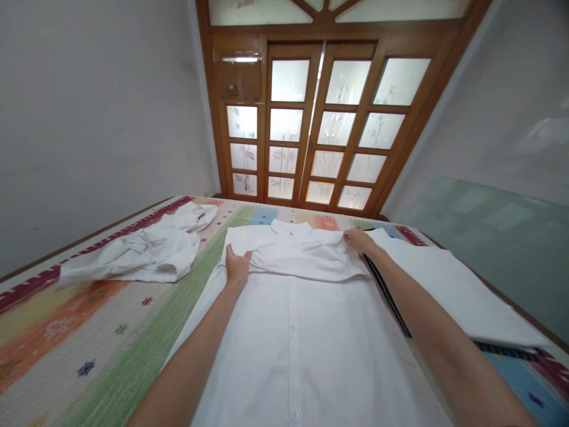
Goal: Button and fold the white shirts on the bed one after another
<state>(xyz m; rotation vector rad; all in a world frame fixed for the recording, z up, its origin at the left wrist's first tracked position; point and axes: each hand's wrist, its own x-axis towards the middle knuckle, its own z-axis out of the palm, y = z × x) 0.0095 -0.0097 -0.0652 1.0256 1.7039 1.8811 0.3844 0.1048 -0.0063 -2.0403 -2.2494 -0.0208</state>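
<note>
A white button-up shirt (288, 332) lies front side up before me, its collar (291, 227) at the far end and its button strip running towards me. Across the chest lies a flat band of sleeve fabric (302, 258). My left hand (237, 265) is closed on the cloth at the band's left end, thumb and fingers pinching it. At the right shoulder, my right hand (358, 240) grips the other end of the band. The fingertips of both hands are partly hidden by the cloth.
A crumpled white garment (151, 246) lies to the left on the patterned cloth (128, 332). On the right are flat white folded clothes (448, 287) with dark edges showing beneath. Wooden glazed doors (306, 124) stand beyond, with walls on both sides.
</note>
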